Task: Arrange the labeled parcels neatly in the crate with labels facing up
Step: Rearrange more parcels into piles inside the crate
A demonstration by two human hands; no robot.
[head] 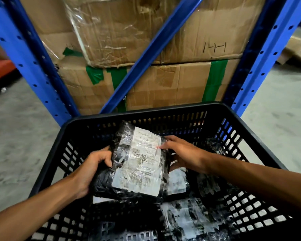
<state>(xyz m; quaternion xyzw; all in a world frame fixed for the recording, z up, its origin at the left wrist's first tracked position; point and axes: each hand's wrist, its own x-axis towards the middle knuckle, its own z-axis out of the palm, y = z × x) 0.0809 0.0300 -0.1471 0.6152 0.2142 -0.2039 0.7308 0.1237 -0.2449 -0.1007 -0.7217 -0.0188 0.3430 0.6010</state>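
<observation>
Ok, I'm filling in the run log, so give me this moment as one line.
both hands on parcel | left hand grips its left edge | right hand on its right edge | parcel label up, over crate | other parcels below

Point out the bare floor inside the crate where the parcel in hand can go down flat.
Bare crate floor shows at the near left, between the left wall, the left hand and the held parcel. The right half is crowded: a small parcel under the held one, another labelled parcel near, more beyond the right hand.
</observation>
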